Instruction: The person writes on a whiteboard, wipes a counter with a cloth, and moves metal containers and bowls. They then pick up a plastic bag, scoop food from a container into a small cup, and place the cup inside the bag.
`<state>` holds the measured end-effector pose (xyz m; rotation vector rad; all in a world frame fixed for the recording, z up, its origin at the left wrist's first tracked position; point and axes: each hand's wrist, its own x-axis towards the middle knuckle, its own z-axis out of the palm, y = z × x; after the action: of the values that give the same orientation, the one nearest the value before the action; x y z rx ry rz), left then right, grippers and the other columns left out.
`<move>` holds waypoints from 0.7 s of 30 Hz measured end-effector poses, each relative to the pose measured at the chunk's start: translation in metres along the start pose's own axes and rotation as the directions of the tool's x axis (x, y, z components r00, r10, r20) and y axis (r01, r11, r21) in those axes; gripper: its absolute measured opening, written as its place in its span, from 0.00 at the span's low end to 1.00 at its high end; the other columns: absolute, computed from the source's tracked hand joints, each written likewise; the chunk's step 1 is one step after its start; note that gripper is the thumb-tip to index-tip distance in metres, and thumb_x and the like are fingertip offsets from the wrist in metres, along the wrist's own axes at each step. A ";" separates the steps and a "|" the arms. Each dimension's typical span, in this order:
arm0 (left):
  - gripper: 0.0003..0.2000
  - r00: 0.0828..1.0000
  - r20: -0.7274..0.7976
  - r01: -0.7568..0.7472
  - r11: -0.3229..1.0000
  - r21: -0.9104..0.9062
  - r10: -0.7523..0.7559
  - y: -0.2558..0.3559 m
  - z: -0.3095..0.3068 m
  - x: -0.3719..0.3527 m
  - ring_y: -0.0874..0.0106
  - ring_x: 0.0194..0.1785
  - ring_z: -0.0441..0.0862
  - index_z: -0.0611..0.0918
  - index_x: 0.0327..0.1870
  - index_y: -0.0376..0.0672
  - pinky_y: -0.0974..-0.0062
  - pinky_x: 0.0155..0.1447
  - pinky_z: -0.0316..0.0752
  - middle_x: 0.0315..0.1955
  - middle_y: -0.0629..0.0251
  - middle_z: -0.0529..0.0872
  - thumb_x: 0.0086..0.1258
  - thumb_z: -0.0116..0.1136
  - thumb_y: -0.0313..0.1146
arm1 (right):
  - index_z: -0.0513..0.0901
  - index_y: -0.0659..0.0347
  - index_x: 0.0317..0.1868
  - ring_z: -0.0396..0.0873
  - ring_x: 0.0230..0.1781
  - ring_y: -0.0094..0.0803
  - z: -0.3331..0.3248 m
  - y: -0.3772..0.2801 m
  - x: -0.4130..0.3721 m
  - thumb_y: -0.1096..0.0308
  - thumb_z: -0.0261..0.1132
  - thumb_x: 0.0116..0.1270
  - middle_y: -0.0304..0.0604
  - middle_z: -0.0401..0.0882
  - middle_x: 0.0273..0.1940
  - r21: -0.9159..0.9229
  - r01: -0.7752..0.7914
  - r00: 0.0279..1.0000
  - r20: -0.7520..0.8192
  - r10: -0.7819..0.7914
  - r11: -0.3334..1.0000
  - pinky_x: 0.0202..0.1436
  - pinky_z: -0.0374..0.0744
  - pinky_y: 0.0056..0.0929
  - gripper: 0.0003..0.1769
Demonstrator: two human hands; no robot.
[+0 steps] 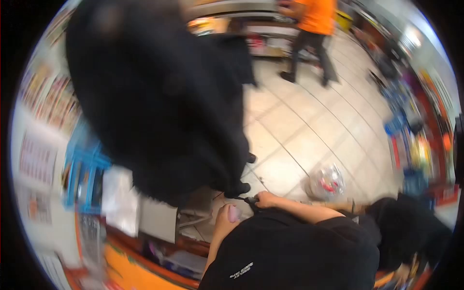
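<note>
The view is blurred. My left hand [225, 216] is raised in front of my black T-shirt [290, 256], curled around a small pink thing [235, 212]. Just to its right, my right hand [265, 198] pinches a small dark item [250, 199] that I cannot identify. Both hands are close together, right below the hem of a person in a long black garment [159, 96] who stands directly in front of me.
Another person in an orange shirt [316, 17] walks at the back on the pale tiled floor [309, 130]. A clear plastic bag [327, 181] lies on the floor at right. Blue racks [84, 169] stand left, stocked shelves [411, 130] right, an orange counter [130, 273] lower left.
</note>
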<state>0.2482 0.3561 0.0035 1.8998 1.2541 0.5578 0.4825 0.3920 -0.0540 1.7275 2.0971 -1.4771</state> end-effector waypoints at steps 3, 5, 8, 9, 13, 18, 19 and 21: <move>0.25 0.978 0.196 -0.079 0.997 0.007 0.077 0.006 0.019 0.052 0.54 0.52 0.73 0.74 0.49 0.44 0.62 0.57 0.68 0.45 0.55 0.78 0.44 0.61 0.28 | 0.82 0.62 0.46 0.79 0.45 0.49 0.009 0.065 -0.013 0.59 0.59 0.54 0.57 0.81 0.41 0.167 -0.124 0.967 -0.202 0.156 0.978 0.51 0.76 0.40 0.21; 0.24 0.963 0.264 -0.055 0.998 -0.023 0.059 0.014 0.024 0.084 0.54 0.52 0.74 0.75 0.48 0.44 0.63 0.57 0.68 0.44 0.55 0.79 0.44 0.59 0.26 | 0.83 0.60 0.45 0.79 0.44 0.49 0.018 0.096 -0.015 0.59 0.59 0.55 0.56 0.82 0.39 0.271 -0.282 0.918 -0.203 0.341 0.920 0.50 0.76 0.41 0.20; 0.25 0.924 0.375 -0.105 0.992 0.065 0.073 0.041 0.034 0.118 0.54 0.53 0.74 0.75 0.49 0.43 0.63 0.58 0.68 0.44 0.54 0.79 0.43 0.58 0.24 | 0.82 0.62 0.42 0.79 0.43 0.50 0.032 0.114 -0.036 0.60 0.59 0.55 0.57 0.81 0.39 0.530 -0.277 0.854 -0.247 0.459 0.801 0.49 0.76 0.42 0.18; 0.26 0.906 0.417 -0.118 0.989 0.091 0.070 0.043 0.045 0.131 0.54 0.53 0.74 0.75 0.50 0.43 0.63 0.58 0.68 0.45 0.54 0.79 0.44 0.58 0.25 | 0.82 0.62 0.42 0.79 0.44 0.50 0.036 0.118 -0.045 0.61 0.59 0.55 0.57 0.81 0.39 0.593 -0.272 0.824 -0.264 0.502 0.758 0.49 0.76 0.42 0.18; 0.29 0.802 0.551 -0.284 0.959 0.011 0.231 0.054 0.084 0.169 0.52 0.54 0.73 0.72 0.54 0.40 0.62 0.60 0.66 0.48 0.51 0.77 0.44 0.58 0.26 | 0.81 0.62 0.45 0.78 0.48 0.50 0.068 0.123 -0.075 0.60 0.60 0.54 0.58 0.80 0.44 0.729 -0.258 0.709 -0.302 0.637 0.633 0.53 0.75 0.42 0.20; 0.29 0.696 0.654 -0.327 0.942 -0.078 0.296 0.085 0.139 0.214 0.53 0.53 0.73 0.71 0.55 0.38 0.64 0.57 0.68 0.47 0.49 0.76 0.45 0.61 0.27 | 0.66 0.63 0.62 0.73 0.55 0.50 0.087 0.108 -0.123 0.60 0.63 0.56 0.59 0.74 0.52 0.851 -0.044 0.462 -0.446 0.766 0.523 0.58 0.71 0.39 0.34; 0.29 0.680 0.693 -0.227 0.967 -0.112 0.240 0.093 0.154 0.221 0.55 0.53 0.73 0.71 0.55 0.38 0.64 0.57 0.69 0.47 0.50 0.76 0.45 0.62 0.28 | 0.63 0.63 0.64 0.72 0.56 0.49 0.079 0.104 -0.134 0.59 0.64 0.56 0.59 0.73 0.53 0.810 0.046 0.415 -0.548 0.726 0.585 0.59 0.70 0.39 0.37; 0.32 0.654 0.688 -0.290 0.944 -0.158 0.316 0.105 0.187 0.224 0.56 0.49 0.77 0.68 0.56 0.38 0.66 0.54 0.71 0.46 0.52 0.77 0.46 0.66 0.30 | 0.59 0.63 0.67 0.70 0.58 0.47 0.058 0.095 -0.152 0.52 0.69 0.55 0.58 0.70 0.56 0.844 0.118 0.495 -0.506 0.706 0.523 0.62 0.68 0.38 0.45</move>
<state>0.5341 0.4694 -0.0380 2.0122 0.4128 -0.0300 0.5845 0.2337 -0.0587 3.5532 0.8634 -1.7945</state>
